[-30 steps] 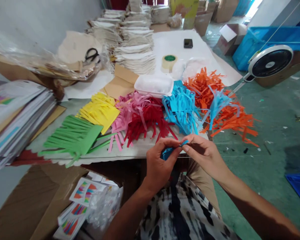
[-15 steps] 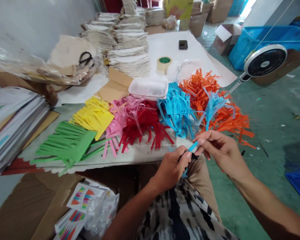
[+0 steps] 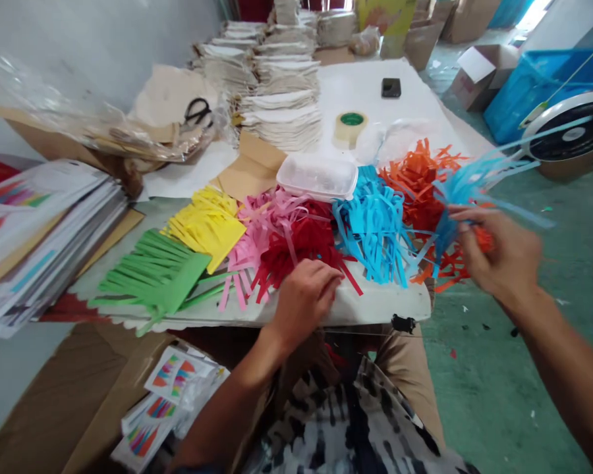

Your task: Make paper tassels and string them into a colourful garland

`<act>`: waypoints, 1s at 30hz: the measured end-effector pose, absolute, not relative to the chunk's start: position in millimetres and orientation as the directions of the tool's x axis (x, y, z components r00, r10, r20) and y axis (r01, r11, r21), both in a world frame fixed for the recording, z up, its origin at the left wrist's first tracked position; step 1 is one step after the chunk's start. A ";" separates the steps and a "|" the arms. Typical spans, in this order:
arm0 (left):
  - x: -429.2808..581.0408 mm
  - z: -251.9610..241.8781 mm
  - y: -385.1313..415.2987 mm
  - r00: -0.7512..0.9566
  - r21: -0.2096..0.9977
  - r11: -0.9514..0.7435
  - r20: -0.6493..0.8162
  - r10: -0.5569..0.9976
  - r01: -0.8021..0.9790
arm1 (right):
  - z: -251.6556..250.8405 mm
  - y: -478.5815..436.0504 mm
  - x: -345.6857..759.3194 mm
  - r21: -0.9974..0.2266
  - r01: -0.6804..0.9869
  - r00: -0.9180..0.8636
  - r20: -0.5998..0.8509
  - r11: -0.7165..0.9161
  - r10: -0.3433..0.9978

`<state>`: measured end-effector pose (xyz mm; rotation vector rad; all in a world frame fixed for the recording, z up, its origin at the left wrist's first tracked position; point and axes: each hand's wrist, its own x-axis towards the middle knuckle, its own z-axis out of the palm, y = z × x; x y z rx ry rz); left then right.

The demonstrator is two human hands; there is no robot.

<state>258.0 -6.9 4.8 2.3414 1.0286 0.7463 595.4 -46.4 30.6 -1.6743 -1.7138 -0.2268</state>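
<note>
My right hand (image 3: 504,250) is closed on a light blue paper tassel (image 3: 467,187), whose strips fan out blurred over the orange fringe (image 3: 420,181). My left hand (image 3: 309,299) is at the table's front edge by the dark red fringe (image 3: 299,247), its fingers curled together; what they hold, if anything, is hidden. Between the hands lies a heap of blue fringe (image 3: 373,227). Pink fringe (image 3: 261,224), yellow fringe (image 3: 210,224) and green fringe (image 3: 163,273) lie in a row to the left.
Behind the fringes are a clear plastic box (image 3: 317,176), a tape roll (image 3: 350,128) and stacked paper bundles (image 3: 281,108). Black scissors (image 3: 197,113) lie at the back left. A white fan (image 3: 570,135) stands at the right. A small black object (image 3: 403,323) sits on the front edge.
My right hand has moved up and right with a blue tassel in it. My left hand has moved left and up, away from the right one. The view has shifted slightly.
</note>
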 end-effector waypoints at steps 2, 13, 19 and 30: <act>242.6 5.5 11.7 0.541 0.420 -0.642 0.345 0.767 0.642 | 17.6 -52.5 593.6 -0.194 0.958 -0.088 0.502 0.211 0.860; 251.0 -0.1 77.9 0.794 -0.008 -0.837 0.323 0.516 0.547 | 21.4 -20.0 480.2 -0.254 0.905 -0.245 0.346 0.342 0.905; 215.8 12.7 147.4 0.406 0.552 -0.572 0.404 0.820 0.606 | 16.7 6.7 453.3 -0.289 0.905 -0.235 0.270 0.311 0.934; 200.7 34.4 94.1 0.540 0.470 -0.806 0.600 0.590 0.360 | 14.4 21.5 425.3 -0.419 0.819 -0.272 0.316 0.391 0.909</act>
